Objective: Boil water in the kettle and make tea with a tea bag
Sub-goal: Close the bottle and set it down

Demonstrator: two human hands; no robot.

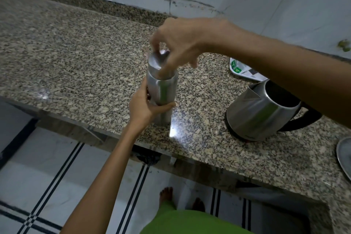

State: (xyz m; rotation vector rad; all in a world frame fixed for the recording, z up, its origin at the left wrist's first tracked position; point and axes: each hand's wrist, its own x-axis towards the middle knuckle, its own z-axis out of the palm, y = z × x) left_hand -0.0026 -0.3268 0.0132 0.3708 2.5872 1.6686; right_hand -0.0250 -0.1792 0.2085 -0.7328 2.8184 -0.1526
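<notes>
The kettle stands on the granite counter at about four o'clock from the middle of the view, its lid open and mouth bare, probably so water can go straight in. At its nine o'clock a steel bottle stands upright, the left hand wrapped round its lower body to steady it while the right hand pinches the cap from above, seemingly to twist it. A green-and-white packet, perhaps the tea, lies at the kettle's twelve o'clock, partly hidden by the right forearm.
</notes>
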